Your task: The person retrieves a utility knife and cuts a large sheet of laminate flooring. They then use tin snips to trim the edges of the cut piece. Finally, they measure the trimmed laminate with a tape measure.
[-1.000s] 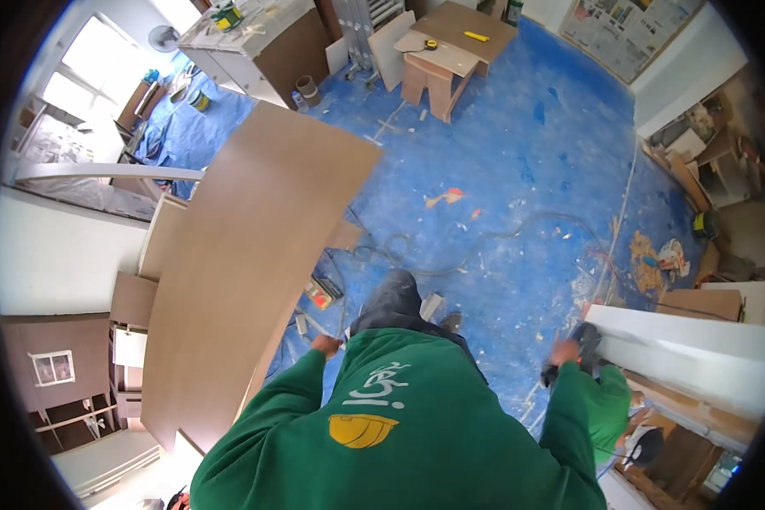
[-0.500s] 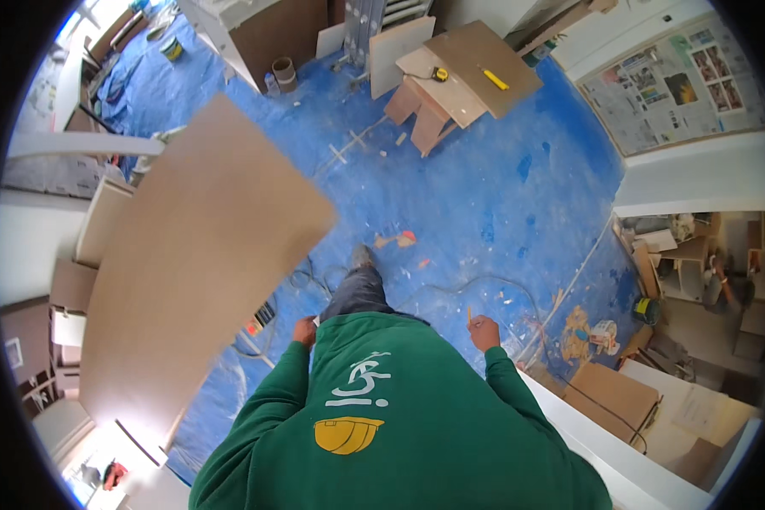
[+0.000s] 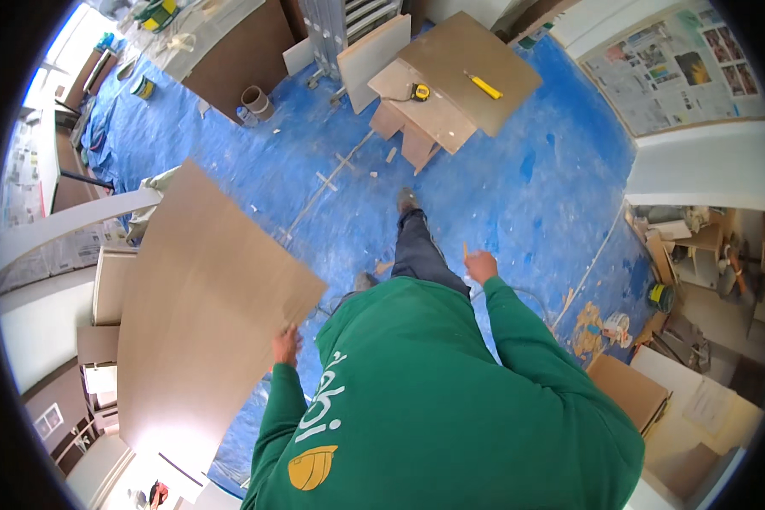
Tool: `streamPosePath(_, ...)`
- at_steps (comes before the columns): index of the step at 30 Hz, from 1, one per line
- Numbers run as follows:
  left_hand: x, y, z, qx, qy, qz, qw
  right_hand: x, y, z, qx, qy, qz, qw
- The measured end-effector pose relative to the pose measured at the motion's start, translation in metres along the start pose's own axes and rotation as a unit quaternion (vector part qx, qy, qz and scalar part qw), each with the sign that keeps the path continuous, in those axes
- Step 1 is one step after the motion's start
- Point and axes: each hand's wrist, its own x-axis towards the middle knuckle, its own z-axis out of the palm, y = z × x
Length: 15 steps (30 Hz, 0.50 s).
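Note:
My left hand [image 3: 286, 346] grips the near corner edge of a large brown board [image 3: 204, 314], which stands tilted at my left side over the floor. My right hand [image 3: 482, 266] swings free in front of my green sleeve, its fingers curled and nothing clearly in them. One leg in dark trousers steps ahead, with its shoe [image 3: 408, 201] on the blue floor sheet [image 3: 527, 187].
Ahead stands a low wooden stand [image 3: 416, 136] topped with brown boards, bearing a yellow tape measure [image 3: 420, 92] and a yellow hand tool [image 3: 484, 85]. A brown cabinet [image 3: 238, 51] is at the far left. A cardboard box [image 3: 629, 391] and clutter lie to the right, white panels [image 3: 68, 221] to the left.
I have turned and walked forward with the board. My right hand left the dark tool at the right and now swings free. The wooden stand is closer.

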Motion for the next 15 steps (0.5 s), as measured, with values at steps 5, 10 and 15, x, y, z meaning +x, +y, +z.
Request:
streamPosePath(5, -0.045, -0.029, 0.047, 0.203, 0.012, -0.034, 0.979, 0.204, -0.026, -0.046, 0.025, 0.08, -0.005, 0.996)
streamPosePath(10, -0.131, -0.023, 0.099, 0.351, 0.007, -0.02, 0.936, 0.38, -0.059, -0.078, -0.036, 0.138, -0.037, 0.989)
streamPosePath(15, -0.186, 0.029, 0.131, 0.283, 0.069, -0.083, 0.953, 0.498, -0.082, -0.12, -0.074, -0.024, -0.063, 0.995)
